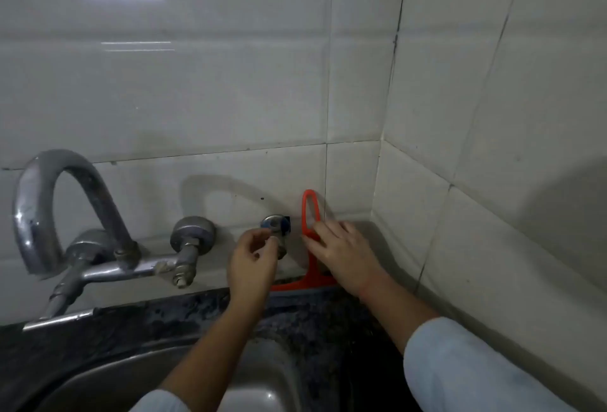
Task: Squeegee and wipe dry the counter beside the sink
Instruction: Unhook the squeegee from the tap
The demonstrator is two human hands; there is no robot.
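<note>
Looking down at a steel sink (108, 375) set in a dark speckled counter (305, 310), with white glossy wall tiles (197, 90) behind it and along the right side, so it's a corner spot.

The orange squeegee (312, 247) stands upright against the back wall, loop handle up top, blade edge down on the counter right where it meets the tiles. The right hand (345, 254) is on it, fingers loosely curled over the lower part of the loop and the stem. Can't honestly tell if it's a firm grip or just resting there, since the fingers hide the contact.

The left hand (253, 264) is up at a small metal tap (276, 227) sticking out of the wall just left of the squeegee. Thumb and forefinger are curled in toward its knob like a pinch, but the shot is a bit blurry, so whether they're actually touching it I can't say.

Further left is a bigger chrome faucet (49, 208) with a curved swan-neck spout, mounted on the wall above the sink, plus a round valve knob (192, 234) beside it.

Both forearms reach in from the bottom, light blue sleeves (460, 369) pushed up.
</note>
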